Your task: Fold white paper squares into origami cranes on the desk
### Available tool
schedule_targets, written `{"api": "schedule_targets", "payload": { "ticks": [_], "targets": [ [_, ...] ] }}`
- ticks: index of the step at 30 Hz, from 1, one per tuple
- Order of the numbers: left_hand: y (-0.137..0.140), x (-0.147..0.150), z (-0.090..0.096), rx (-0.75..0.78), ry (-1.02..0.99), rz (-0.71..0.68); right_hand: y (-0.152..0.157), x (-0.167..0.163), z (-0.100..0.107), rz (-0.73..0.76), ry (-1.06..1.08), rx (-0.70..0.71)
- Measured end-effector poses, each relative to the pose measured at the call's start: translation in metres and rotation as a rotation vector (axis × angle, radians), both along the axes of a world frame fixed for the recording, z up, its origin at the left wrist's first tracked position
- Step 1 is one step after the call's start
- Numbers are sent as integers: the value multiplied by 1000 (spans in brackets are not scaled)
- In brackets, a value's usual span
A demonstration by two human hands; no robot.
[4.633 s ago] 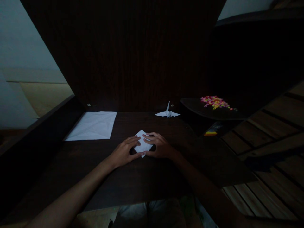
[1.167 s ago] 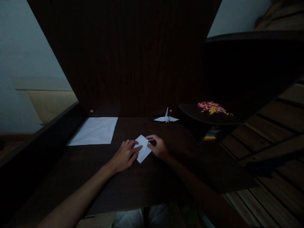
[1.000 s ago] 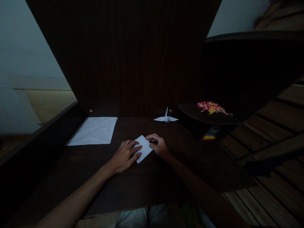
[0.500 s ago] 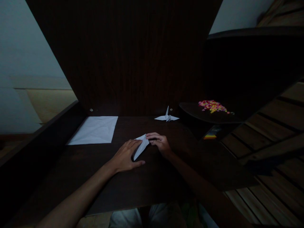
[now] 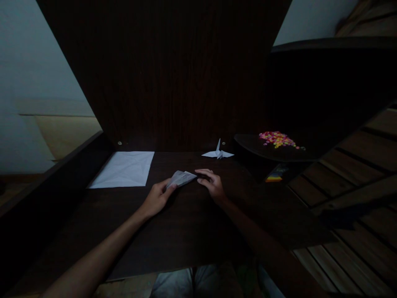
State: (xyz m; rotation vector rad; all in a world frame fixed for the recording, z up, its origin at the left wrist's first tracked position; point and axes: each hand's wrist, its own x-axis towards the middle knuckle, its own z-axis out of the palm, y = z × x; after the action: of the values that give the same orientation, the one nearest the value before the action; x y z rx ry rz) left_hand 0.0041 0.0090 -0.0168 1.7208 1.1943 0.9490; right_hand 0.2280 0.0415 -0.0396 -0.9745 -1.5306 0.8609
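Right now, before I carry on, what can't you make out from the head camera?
All in the head view:
Most fingers of the left hand: hidden behind the folded paper.
Whether the right hand touches the paper's tip: too small and dim.
The count of bright pieces on the shelf: tiny, heaped.
What the yellow-edged item below is: lost in shadow.
Left forearm: cut off by the bottom edge.

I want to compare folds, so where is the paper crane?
In the head view, the paper crane sits right of centre, beyond the right hand and just left of the curved shelf.
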Motion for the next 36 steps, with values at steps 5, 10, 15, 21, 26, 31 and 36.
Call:
{"api": "schedule_targets", "payload": {
  "ticks": [5, 10, 15, 21, 26, 31, 36],
  "targets": [
    [5, -1, -2, -329, -472, 86, 4, -3, -1, 157, 313, -313],
    [7, -3, -1, -508, -582, -4, 4, -4, 3, 369, 437, -603],
    [3, -3, -2, -588, -439, -193, -1, -5, 2, 455, 286, -590],
    [0, -3, -4, -586, -345, -261, -4, -7, -3, 572, 175, -575],
    [3, -4, -3, -574, -397, -292, -2, -4, -3, 475, 43, -403],
    [2, -3, -2, -615, -416, -250, -2, -3, -2, 454, -60, -313],
    [1, -2, 0, -633, -365, -235, -4, -6, 3, 463, -91, -254]
  ]
}}
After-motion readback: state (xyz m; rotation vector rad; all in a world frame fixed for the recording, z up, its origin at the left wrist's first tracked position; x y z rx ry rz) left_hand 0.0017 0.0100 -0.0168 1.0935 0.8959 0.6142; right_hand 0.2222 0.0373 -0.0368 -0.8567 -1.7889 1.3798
